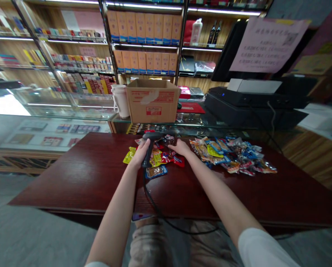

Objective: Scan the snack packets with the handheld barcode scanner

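Wrapped fingers of the left hand (140,152) round the grip of a black scanner (151,136), in front of the cardboard box (153,105); held the right hand (181,147) at the small pile of packets (157,159), likewise in front of the box, with thumb parted from fingers; could not tell whether pinching any; trailed the cable (151,200) across the dark table (99,163), away from the box; saw a larger heap of packets (238,152) nearer than the box and to its right; saw a white cup (122,102) just left of the box.
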Tool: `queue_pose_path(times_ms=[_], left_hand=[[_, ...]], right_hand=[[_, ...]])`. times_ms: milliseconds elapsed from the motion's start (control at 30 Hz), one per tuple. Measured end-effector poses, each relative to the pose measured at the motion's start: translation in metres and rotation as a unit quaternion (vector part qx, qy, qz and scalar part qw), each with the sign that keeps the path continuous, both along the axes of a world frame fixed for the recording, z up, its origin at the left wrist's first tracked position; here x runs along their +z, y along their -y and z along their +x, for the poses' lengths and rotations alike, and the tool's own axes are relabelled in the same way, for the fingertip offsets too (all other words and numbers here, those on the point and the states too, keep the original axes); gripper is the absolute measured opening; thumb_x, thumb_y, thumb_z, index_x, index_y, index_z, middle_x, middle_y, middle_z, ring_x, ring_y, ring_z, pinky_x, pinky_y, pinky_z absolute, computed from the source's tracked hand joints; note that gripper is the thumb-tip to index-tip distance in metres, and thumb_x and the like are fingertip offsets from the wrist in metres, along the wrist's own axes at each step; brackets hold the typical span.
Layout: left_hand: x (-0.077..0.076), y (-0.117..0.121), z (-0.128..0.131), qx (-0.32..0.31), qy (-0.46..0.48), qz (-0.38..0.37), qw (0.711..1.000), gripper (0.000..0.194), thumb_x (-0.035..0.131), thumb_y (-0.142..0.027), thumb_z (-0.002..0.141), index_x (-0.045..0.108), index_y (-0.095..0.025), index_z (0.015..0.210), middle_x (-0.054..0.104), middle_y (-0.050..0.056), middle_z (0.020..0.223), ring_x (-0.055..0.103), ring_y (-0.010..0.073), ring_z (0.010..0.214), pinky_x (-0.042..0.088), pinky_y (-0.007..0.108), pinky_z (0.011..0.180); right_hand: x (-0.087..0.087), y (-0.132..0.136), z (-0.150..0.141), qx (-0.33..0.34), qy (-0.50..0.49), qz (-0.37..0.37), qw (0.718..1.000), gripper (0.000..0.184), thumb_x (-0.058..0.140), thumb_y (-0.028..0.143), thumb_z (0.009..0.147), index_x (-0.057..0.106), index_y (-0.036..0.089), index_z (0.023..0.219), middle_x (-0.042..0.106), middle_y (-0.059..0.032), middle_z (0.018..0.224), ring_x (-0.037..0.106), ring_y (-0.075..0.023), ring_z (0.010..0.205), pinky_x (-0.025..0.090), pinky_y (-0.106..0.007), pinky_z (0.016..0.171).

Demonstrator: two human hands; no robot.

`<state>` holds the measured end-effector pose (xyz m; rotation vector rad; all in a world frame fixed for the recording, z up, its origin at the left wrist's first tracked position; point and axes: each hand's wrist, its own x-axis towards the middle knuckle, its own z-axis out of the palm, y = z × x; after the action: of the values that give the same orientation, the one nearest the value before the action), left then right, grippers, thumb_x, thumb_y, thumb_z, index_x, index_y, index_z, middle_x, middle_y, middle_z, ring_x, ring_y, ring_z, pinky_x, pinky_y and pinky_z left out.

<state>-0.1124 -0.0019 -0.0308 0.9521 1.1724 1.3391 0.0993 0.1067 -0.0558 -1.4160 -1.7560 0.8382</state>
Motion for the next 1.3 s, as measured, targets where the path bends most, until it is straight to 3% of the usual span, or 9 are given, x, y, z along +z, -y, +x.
queue_pose_path(times_ms=[100, 200, 400, 500, 667, 833, 933, 1133, 1300], left_hand=[[0.004, 0.004, 0.0, -0.006, 0.009, 0.009, 1.0, 0.055, 0.061, -0.064, 0.09, 0.067, -0.01, 0.1, 0.06, 0.001, 0.059, 0.051, 0.0107, 0.042, 0.041, 0.022, 0.04], [0.008, 0.007, -0.001, -0.024, 0.005, 0.007, 1.0, 0.059, 0.058, -0.068, 0.089, 0.067, -0.011, 0.102, 0.057, 0.0, 0.054, 0.049, 0.0105, 0.04, 0.041, 0.022, 0.041], [0.003, 0.005, 0.002, -0.054, 0.009, 0.023, 0.998, 0.065, 0.056, -0.073, 0.087, 0.067, -0.012, 0.107, 0.055, 0.0, 0.048, 0.049, 0.012, 0.037, 0.04, 0.022, 0.039], [0.003, 0.005, 0.006, -0.078, 0.008, 0.02, 0.997, 0.068, 0.055, -0.075, 0.087, 0.068, -0.013, 0.11, 0.054, -0.001, 0.047, 0.048, 0.0128, 0.035, 0.037, 0.023, 0.037], [0.007, 0.012, 0.015, -0.131, 0.0, 0.03, 0.991, 0.07, 0.056, -0.076, 0.085, 0.068, -0.011, 0.108, 0.055, 0.0, 0.048, 0.049, 0.0123, 0.037, 0.038, 0.022, 0.039], [0.01, 0.017, 0.023, -0.159, 0.011, 0.04, 0.986, 0.073, 0.061, -0.078, 0.08, 0.067, -0.01, 0.105, 0.056, 0.0, 0.049, 0.048, 0.0111, 0.039, 0.036, 0.021, 0.039], [0.012, 0.019, 0.026, -0.172, 0.023, 0.044, 0.984, 0.073, 0.063, -0.079, 0.078, 0.067, -0.01, 0.104, 0.054, -0.001, 0.047, 0.046, 0.0104, 0.038, 0.034, 0.021, 0.039], [0.013, 0.022, 0.03, -0.194, 0.072, 0.063, 0.976, 0.067, 0.066, -0.071, 0.082, 0.066, -0.01, 0.11, 0.054, -0.003, 0.051, 0.046, 0.0105, 0.039, 0.035, 0.022, 0.038], [0.012, 0.025, 0.033, -0.208, 0.127, 0.075, 0.967, 0.066, 0.068, -0.066, 0.083, 0.062, -0.012, 0.122, 0.063, 0.0, 0.066, 0.049, 0.0098, 0.043, 0.038, 0.021, 0.038]], right_hand=[[-0.003, -0.01, -0.01, -0.029, 0.076, -0.058, 0.995, 0.045, 0.094, 0.032, 0.053, 0.049, 0.024, 0.056, 0.06, -0.0023, 0.06, 0.069, -0.0324, 0.089, 0.047, -0.043, 0.087], [-0.006, -0.014, -0.007, -0.034, 0.049, -0.059, 0.996, 0.041, 0.092, 0.025, 0.047, 0.053, 0.024, 0.056, 0.054, 0.0044, 0.05, 0.069, -0.0264, 0.075, 0.05, -0.039, 0.08], [-0.001, 0.004, 0.026, -0.003, -0.177, -0.057, 0.983, 0.033, 0.081, 0.031, 0.057, 0.056, 0.025, 0.079, 0.065, 0.0046, 0.062, 0.063, -0.019, 0.05, 0.047, -0.031, 0.051], [0.007, 0.025, 0.05, 0.0, -0.269, -0.022, 0.963, 0.037, 0.079, 0.039, 0.062, 0.057, 0.026, 0.088, 0.07, 0.0035, 0.072, 0.065, -0.0188, 0.051, 0.05, -0.033, 0.052], [0.018, 0.051, 0.076, 0.023, -0.449, -0.016, 0.893, 0.042, 0.08, 0.032, 0.068, 0.058, 0.029, 0.103, 0.073, 0.0051, 0.081, 0.071, -0.0164, 0.07, 0.058, -0.03, 0.068], [0.025, 0.056, 0.085, 0.096, -0.578, -0.148, 0.797, 0.014, 0.07, 0.03, 0.085, 0.056, 0.025, 0.088, 0.062, 0.0063, 0.068, 0.057, -0.0106, 0.055, 0.058, -0.028, 0.067], [0.028, 0.058, 0.086, 0.154, -0.602, -0.203, 0.756, 0.017, 0.063, 0.04, 0.091, 0.056, 0.024, 0.089, 0.058, 0.0045, 0.068, 0.052, -0.0107, 0.053, 0.055, -0.027, 0.062], [0.023, 0.061, 0.082, 0.162, -0.549, -0.223, 0.789, 0.019, 0.071, 0.017, 0.076, 0.058, 0.023, 0.088, 0.059, 0.005, 0.07, 0.055, -0.01, 0.061, 0.055, -0.026, 0.072], [0.02, 0.06, 0.082, 0.167, -0.509, -0.218, 0.816, 0.016, 0.071, 0.018, 0.073, 0.059, 0.022, 0.083, 0.059, 0.0046, 0.068, 0.057, -0.0109, 0.063, 0.057, -0.027, 0.076]])
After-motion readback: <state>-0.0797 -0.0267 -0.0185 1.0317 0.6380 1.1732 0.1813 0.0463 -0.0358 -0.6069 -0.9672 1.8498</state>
